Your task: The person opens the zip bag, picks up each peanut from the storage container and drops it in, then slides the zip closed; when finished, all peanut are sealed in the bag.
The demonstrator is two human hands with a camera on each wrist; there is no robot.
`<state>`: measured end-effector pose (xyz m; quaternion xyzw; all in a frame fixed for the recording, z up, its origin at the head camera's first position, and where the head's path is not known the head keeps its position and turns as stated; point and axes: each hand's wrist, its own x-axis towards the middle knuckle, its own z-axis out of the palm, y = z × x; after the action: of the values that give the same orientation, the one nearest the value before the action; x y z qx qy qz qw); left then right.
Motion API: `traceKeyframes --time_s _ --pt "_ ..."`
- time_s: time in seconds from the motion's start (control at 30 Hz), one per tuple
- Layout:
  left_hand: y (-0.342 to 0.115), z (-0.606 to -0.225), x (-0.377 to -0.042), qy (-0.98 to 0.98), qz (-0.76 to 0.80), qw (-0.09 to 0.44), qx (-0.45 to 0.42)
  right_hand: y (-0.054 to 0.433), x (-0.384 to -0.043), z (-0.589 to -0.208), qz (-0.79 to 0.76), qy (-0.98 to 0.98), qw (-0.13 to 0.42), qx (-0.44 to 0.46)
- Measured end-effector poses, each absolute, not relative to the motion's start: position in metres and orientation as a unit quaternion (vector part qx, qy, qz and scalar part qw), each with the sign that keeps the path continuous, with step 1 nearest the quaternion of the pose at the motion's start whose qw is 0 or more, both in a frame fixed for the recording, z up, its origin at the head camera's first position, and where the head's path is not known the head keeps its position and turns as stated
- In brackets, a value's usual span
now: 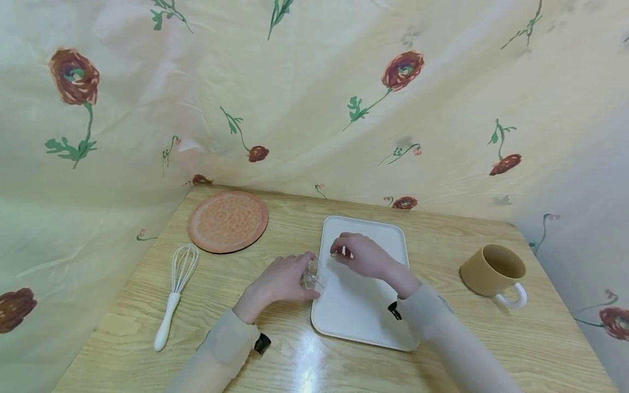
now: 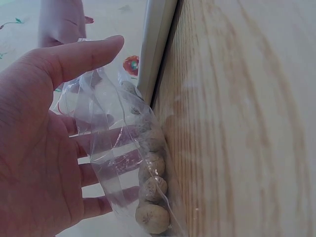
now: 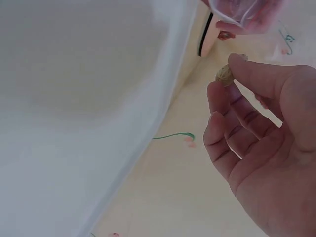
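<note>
My left hand (image 1: 285,279) holds a clear plastic bag (image 1: 310,278) at the tray's left edge, thumb on one side and fingers on the other. Through the film in the left wrist view, several tan peanuts in the shell (image 2: 152,190) show low in the bag. Over the white rectangular tray (image 1: 351,314) is my right hand (image 1: 365,255). Its thumb and forefinger pinch one peanut (image 3: 224,75), seen in the right wrist view, while the other fingers curl loosely. The tray's visible surface is bare white, partly covered by my right hand and forearm.
A round orange-pink mat (image 1: 228,221) lies at the back left. In front of it is a whisk (image 1: 173,297) with a white handle. To the right stands a tan mug (image 1: 491,270) with a white handle. Flowered cloth (image 1: 304,109) hangs behind the wooden table (image 1: 275,360).
</note>
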<state>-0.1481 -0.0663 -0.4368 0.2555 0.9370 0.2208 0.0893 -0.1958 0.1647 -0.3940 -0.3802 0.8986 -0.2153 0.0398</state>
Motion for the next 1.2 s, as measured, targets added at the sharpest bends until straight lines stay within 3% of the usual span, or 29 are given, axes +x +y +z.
traceKeyframes --time_s 0.63,1.2 --pt "-0.070 -0.437 -0.150 0.933 0.230 0.090 0.262 0.150 -0.168 -0.388 -0.229 0.852 0.059 -0.467" --pt "-0.070 -0.435 -0.149 0.931 0.234 0.084 0.266 0.142 -0.158 -0.394 -0.202 0.863 0.067 -0.459"
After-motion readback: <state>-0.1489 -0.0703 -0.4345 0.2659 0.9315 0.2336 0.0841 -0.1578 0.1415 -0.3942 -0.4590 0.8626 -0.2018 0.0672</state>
